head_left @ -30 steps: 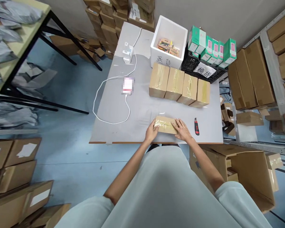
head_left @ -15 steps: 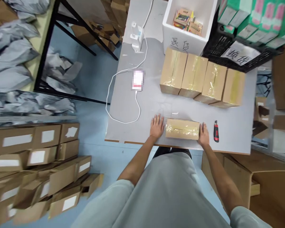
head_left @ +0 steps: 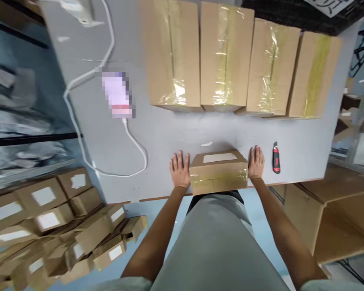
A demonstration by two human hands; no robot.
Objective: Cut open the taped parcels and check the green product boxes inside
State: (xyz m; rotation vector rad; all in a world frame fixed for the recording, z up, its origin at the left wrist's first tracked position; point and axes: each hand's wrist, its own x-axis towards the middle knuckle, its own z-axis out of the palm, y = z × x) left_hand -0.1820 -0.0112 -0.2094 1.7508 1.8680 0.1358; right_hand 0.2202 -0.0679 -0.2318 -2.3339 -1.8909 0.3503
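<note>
Close to the table's front edge, right before me, lies a cardboard box [head_left: 219, 171], taped along its near side, with a white label [head_left: 219, 157] on its upper face. My left hand [head_left: 180, 169] rests flat on the table at the box's left end, fingers stretched out. Along the right end, my right hand [head_left: 256, 162] lies with its fingers extended, holding nothing. Whether either palm presses on the box, I cannot tell. A red and black utility knife [head_left: 276, 158] lies to the right of my right hand, its tip pointing away from me.
Several taped cardboard boxes [head_left: 224, 60] stand in a row across the back of the grey table [head_left: 157, 133]. A pixelated phone-like device [head_left: 117, 95] with a white cable [head_left: 139, 146] lies at left. Boxes [head_left: 94, 230] are stacked at lower left; a large open carton [head_left: 346, 226] stands at right.
My view has moved closer to the table. The box now shows its labelled face on top and its taped side towards me. Both hands stay beside its ends.
</note>
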